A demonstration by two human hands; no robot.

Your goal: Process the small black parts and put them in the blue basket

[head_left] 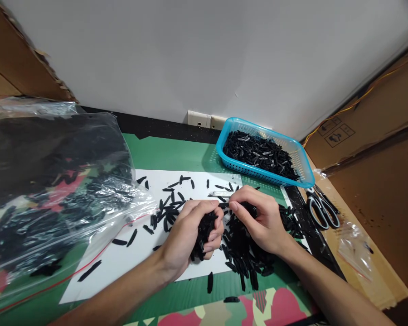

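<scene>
Slim, matte-black strip (pixel 224 205) between left hand (pixel 185 231) and right hand (pixel 265 222)

The left hand curls closed around a bunch of short black strips (pixel 201 237); the right pinches the single strip's end between thumb and forefinger, beside the left thumb, near a loose black heap (pixel 246 253). The step looks like handling one strip at a time; the next move likely calls for a light, steady pinch, the bunch kept gathered.

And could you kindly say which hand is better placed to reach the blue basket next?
Probably the right hand: it is nearer the blue basket, while the left hand is farther off, wrapped around a bunch of black strips.
</scene>
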